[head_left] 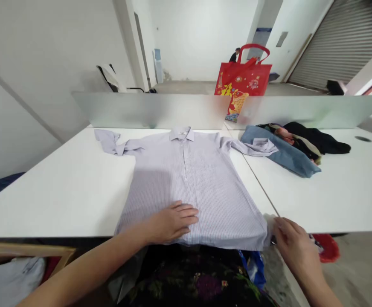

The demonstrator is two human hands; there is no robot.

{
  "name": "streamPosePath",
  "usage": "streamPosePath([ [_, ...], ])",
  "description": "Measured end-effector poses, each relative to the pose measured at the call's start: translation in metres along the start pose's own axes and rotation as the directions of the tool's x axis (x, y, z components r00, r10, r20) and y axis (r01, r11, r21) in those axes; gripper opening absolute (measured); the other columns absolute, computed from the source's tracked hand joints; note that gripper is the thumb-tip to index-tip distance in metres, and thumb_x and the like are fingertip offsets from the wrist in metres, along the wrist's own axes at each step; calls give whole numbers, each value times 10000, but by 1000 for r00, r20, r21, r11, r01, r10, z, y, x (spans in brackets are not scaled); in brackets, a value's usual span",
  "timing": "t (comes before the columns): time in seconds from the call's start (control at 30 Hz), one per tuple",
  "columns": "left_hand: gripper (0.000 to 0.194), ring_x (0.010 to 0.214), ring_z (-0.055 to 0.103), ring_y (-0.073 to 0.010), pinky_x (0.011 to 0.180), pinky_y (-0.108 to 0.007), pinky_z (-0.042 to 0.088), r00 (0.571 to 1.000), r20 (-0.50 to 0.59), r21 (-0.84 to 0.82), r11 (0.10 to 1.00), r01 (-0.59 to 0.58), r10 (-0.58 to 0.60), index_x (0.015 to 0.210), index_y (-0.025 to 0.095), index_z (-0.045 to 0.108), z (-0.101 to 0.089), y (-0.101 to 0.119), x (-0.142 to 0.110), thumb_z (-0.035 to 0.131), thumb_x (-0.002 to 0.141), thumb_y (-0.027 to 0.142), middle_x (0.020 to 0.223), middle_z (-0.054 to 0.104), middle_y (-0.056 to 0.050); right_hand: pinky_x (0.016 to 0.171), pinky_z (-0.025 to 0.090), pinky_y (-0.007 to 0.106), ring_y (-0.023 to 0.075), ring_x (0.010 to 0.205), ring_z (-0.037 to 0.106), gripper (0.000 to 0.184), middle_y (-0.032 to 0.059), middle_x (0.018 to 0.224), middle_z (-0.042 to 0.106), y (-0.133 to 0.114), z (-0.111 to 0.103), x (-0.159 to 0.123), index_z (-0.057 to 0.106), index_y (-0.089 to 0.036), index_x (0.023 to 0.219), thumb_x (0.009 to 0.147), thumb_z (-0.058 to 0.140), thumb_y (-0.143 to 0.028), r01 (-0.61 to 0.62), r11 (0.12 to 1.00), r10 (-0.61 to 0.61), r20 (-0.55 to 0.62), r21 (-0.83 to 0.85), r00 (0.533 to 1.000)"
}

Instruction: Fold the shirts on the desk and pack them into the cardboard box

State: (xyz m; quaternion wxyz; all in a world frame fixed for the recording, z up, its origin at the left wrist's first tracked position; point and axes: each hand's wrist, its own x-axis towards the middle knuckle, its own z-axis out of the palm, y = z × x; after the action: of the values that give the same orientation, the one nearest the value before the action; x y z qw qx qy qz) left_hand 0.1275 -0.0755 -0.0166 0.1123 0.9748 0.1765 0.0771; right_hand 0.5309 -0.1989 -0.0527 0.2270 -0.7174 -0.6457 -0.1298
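A light striped button-up shirt point(186, 183) lies spread face up, its collar at the far side and both sleeves out to the sides. Its hem hangs slightly over the near table edge. My left hand point(175, 222) rests flat on the lower front near the button line, fingers stretched out. At the hem's right corner, my right hand point(293, 241) has its fingers bent and closed on the shirt's edge. The fingertips there are partly hidden and a little blurred.
On the white table point(64, 192), folded blue and dark clothes point(278, 149) lie at the right. A frosted divider point(160, 110) runs along the back, with a red bag point(243, 79) hanging over it. A wooden-edged box point(58, 256) holding cloth stands below left. A person point(235, 55) is far behind.
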Motion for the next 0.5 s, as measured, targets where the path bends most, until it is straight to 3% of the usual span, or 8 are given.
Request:
streamPosePath([
  [0.07, 401, 1351, 432, -186, 1159, -384, 287, 998, -56, -14, 999, 29, -29, 1380, 263, 493, -3, -6, 10, 367, 1006, 332, 1457, 502, -51, 808, 552, 412, 285, 945, 674, 344, 118, 1060, 697, 2, -5, 8, 684, -194, 1058, 892, 442, -374, -82, 996, 82, 23, 34, 996],
  [0.17, 485, 1410, 348, -268, 1146, -468, 304, 966, -143, 27, 975, 220, -214, 1425, 227, 454, 0, -35, 34, 414, 985, 427, 1526, 409, -104, 735, 567, 354, 233, 780, 699, 295, 65, 923, 732, -8, -5, 40, 709, -221, 955, 828, 508, -397, -189, 952, 156, 151, 240, 976],
  [0.27, 613, 1455, 245, -345, 1146, -584, 239, 917, -148, 76, 921, 383, -370, 1485, 255, 378, 7, -66, 55, 391, 958, 569, 1584, 312, -95, 755, 574, 334, 215, 771, 708, 290, 64, 872, 741, -15, 9, 100, 709, -201, 951, 802, 573, -408, -311, 812, 214, 243, 493, 946],
  [0.33, 613, 1465, 221, -341, 1155, -599, 201, 908, -142, 94, 908, 409, -395, 1491, 297, 367, 12, -80, 63, 337, 961, 602, 1590, 307, -61, 719, 585, 322, 216, 775, 715, 289, 93, 857, 740, -12, 25, 148, 694, -158, 968, 802, 601, -376, -395, 694, 288, 271, 602, 919],
  [0.4, 601, 1466, 228, -320, 1166, -573, 197, 909, -163, 103, 910, 402, -383, 1491, 311, 369, 16, -86, 66, 310, 968, 602, 1584, 323, -45, 675, 589, 321, 217, 721, 712, 262, 114, 796, 728, -3, 42, 195, 681, -123, 923, 788, 640, -344, -458, 672, 412, 221, 582, 884],
  [0.5, 583, 1450, 268, -307, 1159, -548, 239, 908, -222, 111, 916, 386, -356, 1485, 294, 382, 20, -87, 64, 325, 977, 573, 1564, 363, -54, 656, 583, 382, 250, 695, 698, 350, 131, 747, 700, 18, 60, 250, 657, -96, 948, 801, 635, -413, -484, 729, 537, 34, 484, 843],
])
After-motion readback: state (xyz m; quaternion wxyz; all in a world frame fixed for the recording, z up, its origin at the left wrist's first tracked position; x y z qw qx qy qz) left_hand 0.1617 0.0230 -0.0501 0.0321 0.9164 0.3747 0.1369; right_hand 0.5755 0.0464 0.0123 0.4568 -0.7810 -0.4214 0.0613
